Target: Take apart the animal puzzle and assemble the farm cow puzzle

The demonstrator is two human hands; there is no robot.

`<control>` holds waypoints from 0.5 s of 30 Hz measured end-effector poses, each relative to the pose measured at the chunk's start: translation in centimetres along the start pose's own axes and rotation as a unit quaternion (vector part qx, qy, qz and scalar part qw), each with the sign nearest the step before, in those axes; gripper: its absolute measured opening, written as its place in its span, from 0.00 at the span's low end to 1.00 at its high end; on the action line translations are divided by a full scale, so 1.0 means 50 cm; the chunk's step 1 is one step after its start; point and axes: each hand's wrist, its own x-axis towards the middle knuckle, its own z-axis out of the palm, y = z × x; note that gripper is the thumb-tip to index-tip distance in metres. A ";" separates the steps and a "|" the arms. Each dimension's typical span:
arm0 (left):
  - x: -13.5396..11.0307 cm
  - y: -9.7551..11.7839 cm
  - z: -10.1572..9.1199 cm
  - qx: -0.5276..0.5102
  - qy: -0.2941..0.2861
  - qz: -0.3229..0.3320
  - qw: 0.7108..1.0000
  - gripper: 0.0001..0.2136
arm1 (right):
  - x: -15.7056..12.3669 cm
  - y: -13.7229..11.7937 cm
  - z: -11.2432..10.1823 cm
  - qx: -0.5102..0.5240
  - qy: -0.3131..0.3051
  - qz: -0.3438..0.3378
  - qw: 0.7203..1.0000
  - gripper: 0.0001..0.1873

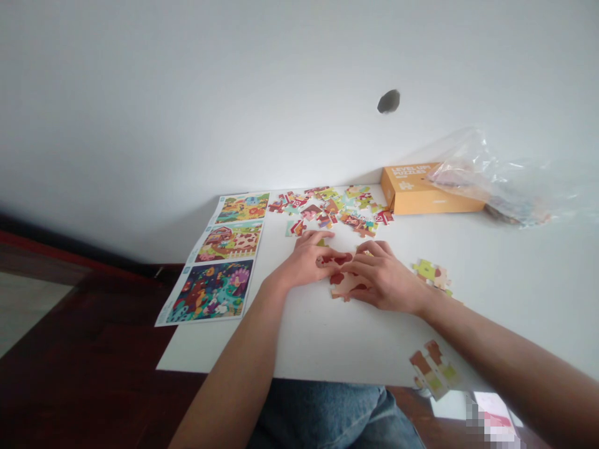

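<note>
Centre of frame: pressing down on joined puzzle pieces point(344, 285) with left hand point(306, 259) and right hand point(384, 280), close together. No closed grip on either side, just flat, open fingers, probably pinning them steady against the desk point(327, 337). Just above, loose pieces point(332, 209) within reach. Left of frame, picture sheet point(224, 255) face up, likely for reference.

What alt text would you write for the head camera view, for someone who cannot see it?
A person's left hand and right hand press joined puzzle pieces on a white table. Loose pieces lie beyond, a three-picture sheet at left, an orange box and plastic bag at right.
</note>
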 end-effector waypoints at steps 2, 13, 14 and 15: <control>0.000 0.000 0.001 0.001 0.001 0.000 1.000 0.11 | -0.002 0.003 -0.006 0.006 -0.006 -0.002 1.000 0.18; 0.000 0.005 -0.006 -0.007 -0.015 -0.003 1.000 0.16 | -0.017 0.039 -0.014 0.025 0.057 0.026 0.998 0.13; 0.000 0.005 -0.006 -0.005 -0.016 -0.003 1.000 0.16 | -0.017 0.037 -0.010 0.025 0.027 0.015 0.999 0.13; 0.000 0.006 -0.006 -0.003 -0.016 -0.004 1.000 0.16 | -0.016 0.035 -0.007 0.025 0.003 0.007 1.000 0.13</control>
